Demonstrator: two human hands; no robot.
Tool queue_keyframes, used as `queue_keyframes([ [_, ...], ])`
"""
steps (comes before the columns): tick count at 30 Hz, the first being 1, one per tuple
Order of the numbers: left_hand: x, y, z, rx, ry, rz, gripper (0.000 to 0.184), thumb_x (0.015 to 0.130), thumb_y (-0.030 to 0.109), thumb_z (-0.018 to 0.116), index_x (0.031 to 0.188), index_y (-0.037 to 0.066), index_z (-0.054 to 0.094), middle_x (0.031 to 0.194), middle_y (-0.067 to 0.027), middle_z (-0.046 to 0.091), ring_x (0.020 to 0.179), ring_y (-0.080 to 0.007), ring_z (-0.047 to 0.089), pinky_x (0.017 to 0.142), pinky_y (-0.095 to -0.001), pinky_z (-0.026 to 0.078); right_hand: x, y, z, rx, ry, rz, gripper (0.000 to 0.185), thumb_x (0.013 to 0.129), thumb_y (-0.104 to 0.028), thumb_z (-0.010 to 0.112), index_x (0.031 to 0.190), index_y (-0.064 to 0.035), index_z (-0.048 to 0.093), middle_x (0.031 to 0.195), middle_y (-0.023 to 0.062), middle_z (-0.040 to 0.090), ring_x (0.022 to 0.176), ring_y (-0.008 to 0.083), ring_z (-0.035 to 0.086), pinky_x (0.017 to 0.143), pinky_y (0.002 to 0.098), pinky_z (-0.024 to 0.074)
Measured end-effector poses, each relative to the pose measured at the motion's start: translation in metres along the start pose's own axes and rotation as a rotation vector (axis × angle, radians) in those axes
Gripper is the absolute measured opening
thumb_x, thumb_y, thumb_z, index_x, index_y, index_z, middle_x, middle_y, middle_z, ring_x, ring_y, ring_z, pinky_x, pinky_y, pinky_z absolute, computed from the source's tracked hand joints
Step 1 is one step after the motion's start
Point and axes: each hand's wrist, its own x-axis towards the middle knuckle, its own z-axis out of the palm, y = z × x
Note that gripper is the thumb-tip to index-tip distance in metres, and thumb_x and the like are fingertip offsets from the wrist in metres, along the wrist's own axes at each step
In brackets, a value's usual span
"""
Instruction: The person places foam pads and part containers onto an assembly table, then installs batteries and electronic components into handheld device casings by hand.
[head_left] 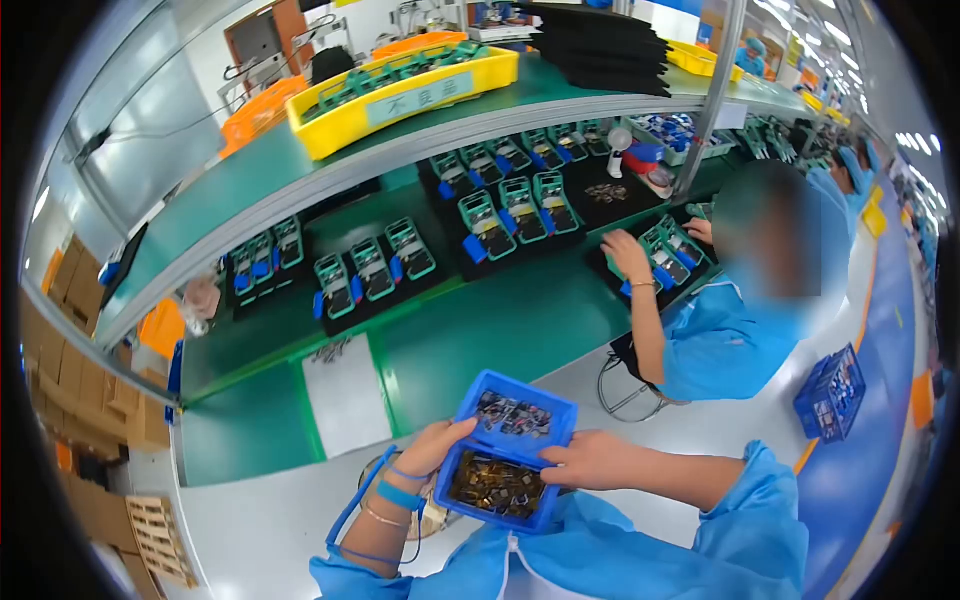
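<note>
Near the green bench [500, 320], left hand [432, 448] and right hand [597, 460] clamp fingers on opposite sides of 2 blue bins [505, 446], presumably preventing spills.

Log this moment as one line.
left hand: holding blue rectangular plastic compartments; right hand: holding right side; far: small silvery pieces; near: small golden pieces

Blue sleeves [752, 520]; blue wrist strap [400, 495]
</note>
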Motion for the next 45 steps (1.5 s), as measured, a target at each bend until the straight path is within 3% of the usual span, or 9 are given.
queue_keyframes([
  [7, 0.075, 0.023, -0.046, -0.299, 0.27, -0.04, 0.032, 0.096, 0.044, 0.057, 0.098, 0.012, 0.06, 0.084, -0.0005, 0.067, 0.048, -0.0053, 0.039, 0.046, -0.021, 0.033, 0.014, 0.091, -0.032, 0.164, 0.063, 0.134, 0.058, 0.088, -0.03, 0.056, 0.144, -0.0224, 0.044, 0.132, 0.0167, 0.059, 0.084, 0.0378, 0.066, 0.07, 0.0473, 0.0557],
  [8, 0.086, 0.027, -0.049, -0.378, 0.351, 0.046, 0.031, 0.096, 0.046, 0.056, 0.097, 0.016, 0.056, 0.078, 0.0019, 0.064, 0.044, -0.0047, 0.032, 0.044, -0.0217, 0.029, 0.016, 0.1, -0.044, 0.431, 0.008, 0.459, 0.045, 0.087, -0.027, 0.058, 0.131, -0.0207, 0.053, 0.13, 0.0154, 0.06, 0.084, 0.0364, 0.066, 0.068, 0.0447, 0.0564],
  [11, 0.111, 0.042, -0.062, -0.529, 0.456, 0.204, 0.037, 0.094, 0.053, 0.056, 0.095, 0.016, 0.055, 0.099, -0.0105, 0.072, 0.043, -0.0067, 0.032, 0.055, -0.029, 0.041, 0.01, 0.164, -0.066, -0.025, 0.391, 0.116, 0.021, 0.075, -0.018, 0.069, 0.091, -0.0151, 0.056, 0.129, 0.0085, 0.063, 0.079, 0.0291, 0.068, 0.061, 0.0374, 0.0564],
  [26, 0.107, -0.006, -0.08, -0.895, 0.887, 0.327, 0.056, 0.093, 0.058, 0.052, 0.13, 0.017, 0.052, 0.118, -0.0077, 0.068, 0.041, -0.008, 0.028, 0.052, -0.0264, 0.037, 0.079, 0.537, -0.059, 0.165, 1.137, 1.123, 0.023, 0.085, -0.024, 0.073, 0.09, -0.005, 0.06, 0.092, 0.0142, 0.064, 0.081, 0.0349, 0.065, 0.068, 0.0435, 0.0505],
  [28, 0.093, -0.034, -0.079, -0.927, 1.09, 0.148, 0.041, 0.089, 0.051, 0.06, 0.115, 0.02, 0.054, 0.105, -0.0033, 0.06, 0.09, -0.0209, 0.055, 0.081, -0.0456, 0.046, 0.085, 0.569, -0.039, 0.233, 1.131, 1.159, 0.025, 0.085, -0.025, 0.073, 0.089, -0.0048, 0.06, 0.089, 0.0142, 0.065, 0.08, 0.0348, 0.066, 0.068, 0.0436, 0.0504],
  [32, 0.071, -0.047, -0.073, -0.968, 1.209, 0.02, 0.049, 0.088, 0.048, 0.061, 0.129, 0.021, 0.052, 0.125, -0.0066, 0.06, 0.11, -0.0278, 0.057, 0.09, -0.0449, 0.048, 0.105, 0.607, -0.019, 0.233, 1.08, 1.267, 0.029, 0.086, -0.033, 0.071, 0.086, -0.0057, 0.061, 0.076, 0.0149, 0.065, 0.076, 0.0385, 0.064, 0.067, 0.0466, 0.0484],
  [38, 0.095, 0.028, -0.034, -0.933, 1.313, 0.097, 0.052, 0.091, 0.044, 0.059, 0.135, 0.019, 0.047, 0.136, -0.01, 0.053, 0.123, -0.0331, 0.052, 0.098, -0.0523, 0.048, 0.115, 0.643, 0.011, -0.054, 0.87, 1.349, 0.024, 0.084, -0.022, 0.07, 0.103, -0.0123, 0.059, 0.113, 0.0121, 0.059, 0.101, 0.0369, 0.06, 0.082, 0.0474, 0.05],
  [41, 0.095, -0.001, -0.045, -1.023, 0.937, 0.317, 0.053, 0.094, 0.056, 0.051, 0.128, 0.016, 0.053, 0.119, -0.0089, 0.067, 0.041, -0.0084, 0.029, 0.052, -0.0267, 0.037, 0.112, 0.66, 0.026, -0.23, 1.106, 0.999, 0.037, 0.071, -0.006, 0.066, 0.108, -0.0079, 0.063, 0.106, 0.0164, 0.06, 0.1, 0.0392, 0.057, 0.089, 0.0483, 0.0477],
  [45, 0.096, -0.003, -0.046, -0.954, 1.021, 0.301, 0.05, 0.096, 0.056, 0.049, 0.121, 0.013, 0.058, 0.121, -0.0116, 0.067, 0.043, -0.009, 0.03, 0.055, -0.0281, 0.038, 0.105, 0.662, 0.017, -0.319, 1.317, 0.995, 0.036, 0.08, -0.003, 0.06, 0.115, 0.0038, 0.061, 0.116, 0.0235, 0.061, 0.106, 0.0392, 0.058, 0.091, 0.0458, 0.047],
])
